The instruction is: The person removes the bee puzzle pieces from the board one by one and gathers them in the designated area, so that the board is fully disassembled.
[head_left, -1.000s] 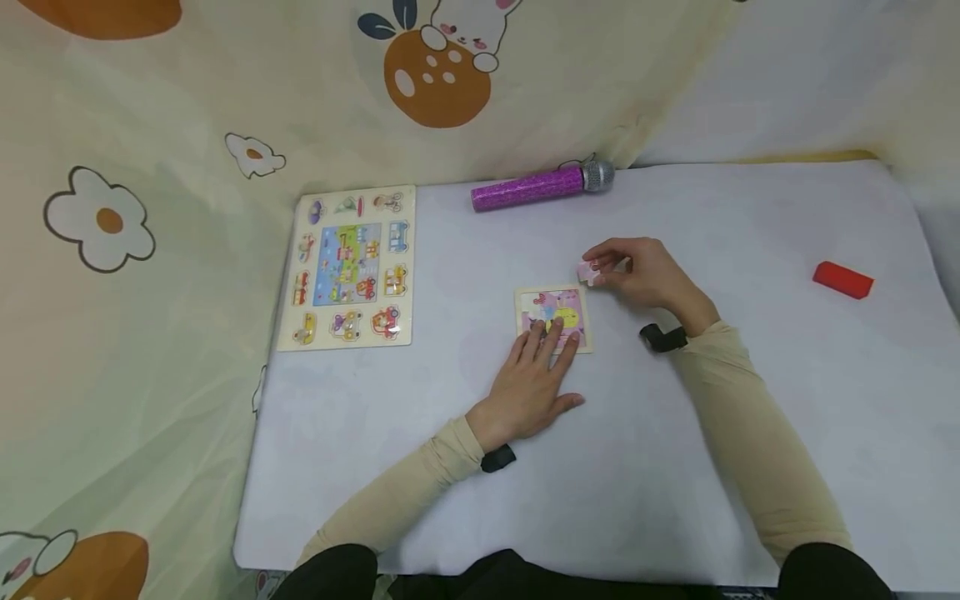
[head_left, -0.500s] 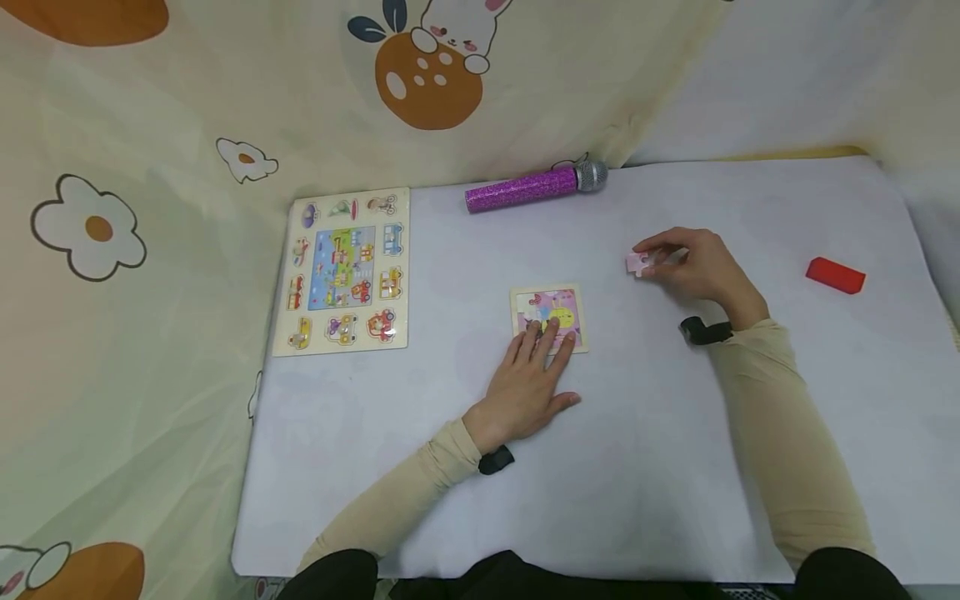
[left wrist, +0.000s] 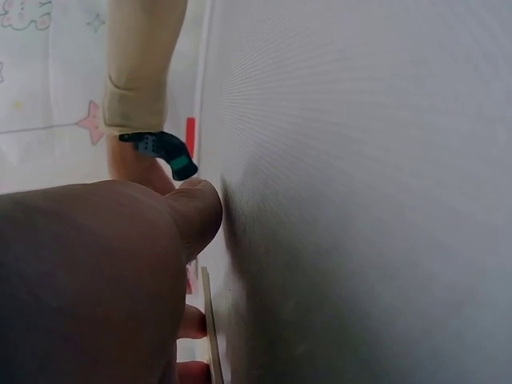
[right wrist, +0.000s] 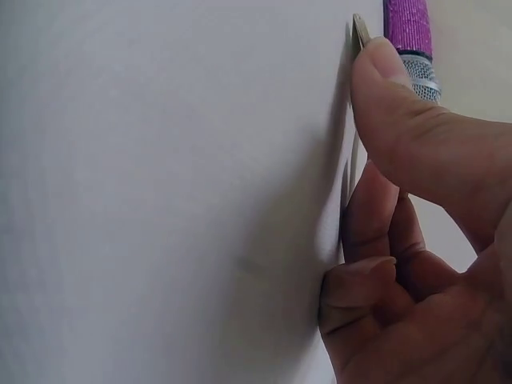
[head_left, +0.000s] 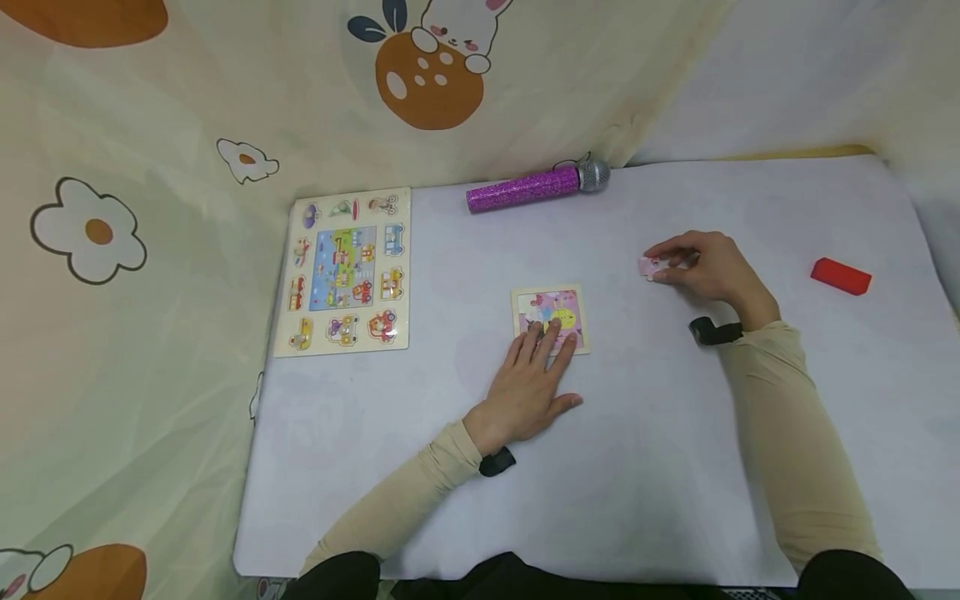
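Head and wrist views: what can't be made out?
Small puzzle, head view: lower part partly under the left hand.
Pink piece, head view: partly behind the right hand; print too small.
Microphone, right wrist view: handle cut off by top edge.
Left fingers, left wrist view: mostly behind the hand itself.

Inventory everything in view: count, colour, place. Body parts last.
Table: 1, white, beneath items.
Large puzzle board: 1, cream, multicoloured pictures, table's left.
Microphone: 1, purple, silver, far edge.
Small puzzle: 1, pink, pale frame, centre.
Puzzle piece: 1, pink, in right hand.
Block: 1, red, table's right.
Printed backdrop: count unclear, pale, behind table.
Wrist devices: 2, black, one per wrist.
Clothing: count unclear, black, bottom edge.
Sleeves: 2, beige, forearms.
Left hand: 1, on small puzzle.
Right hand: 1, pinching puzzle piece.
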Motion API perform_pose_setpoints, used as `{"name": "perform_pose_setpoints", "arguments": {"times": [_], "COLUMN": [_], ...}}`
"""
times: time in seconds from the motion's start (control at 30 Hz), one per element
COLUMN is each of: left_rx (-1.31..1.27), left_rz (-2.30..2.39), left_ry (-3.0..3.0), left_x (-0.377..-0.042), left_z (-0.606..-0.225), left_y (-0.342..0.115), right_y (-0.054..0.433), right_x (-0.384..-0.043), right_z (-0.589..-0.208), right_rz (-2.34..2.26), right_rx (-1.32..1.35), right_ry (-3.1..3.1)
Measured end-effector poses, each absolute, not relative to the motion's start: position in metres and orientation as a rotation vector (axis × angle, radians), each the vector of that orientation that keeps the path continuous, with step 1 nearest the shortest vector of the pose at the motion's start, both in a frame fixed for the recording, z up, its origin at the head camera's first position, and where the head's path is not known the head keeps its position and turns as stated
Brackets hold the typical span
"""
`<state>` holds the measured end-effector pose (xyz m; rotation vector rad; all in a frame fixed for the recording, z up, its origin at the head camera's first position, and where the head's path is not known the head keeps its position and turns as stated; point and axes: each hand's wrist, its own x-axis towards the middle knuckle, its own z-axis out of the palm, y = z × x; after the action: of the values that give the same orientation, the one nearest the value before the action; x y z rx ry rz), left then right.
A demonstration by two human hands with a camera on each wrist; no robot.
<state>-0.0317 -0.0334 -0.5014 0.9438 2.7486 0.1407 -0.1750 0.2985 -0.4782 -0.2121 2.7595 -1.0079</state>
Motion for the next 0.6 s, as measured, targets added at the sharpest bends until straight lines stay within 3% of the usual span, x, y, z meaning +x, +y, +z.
{"name": "perform_pose_setpoints", "arguments": {"times": [0.6], "left_rx": [0.959], "left_rz": [0.177], "left_ry": [2.763], "left_x": [-0.0316], "left_z": [-0.5021], "left_y": [-0.0347], "right_y": [0.2993], "right_x": [-0.1754], "right_z": [-0.4766], "right_rz": [-0.982], "right_rx": [-0.222], "right_ry": [2.730]}}
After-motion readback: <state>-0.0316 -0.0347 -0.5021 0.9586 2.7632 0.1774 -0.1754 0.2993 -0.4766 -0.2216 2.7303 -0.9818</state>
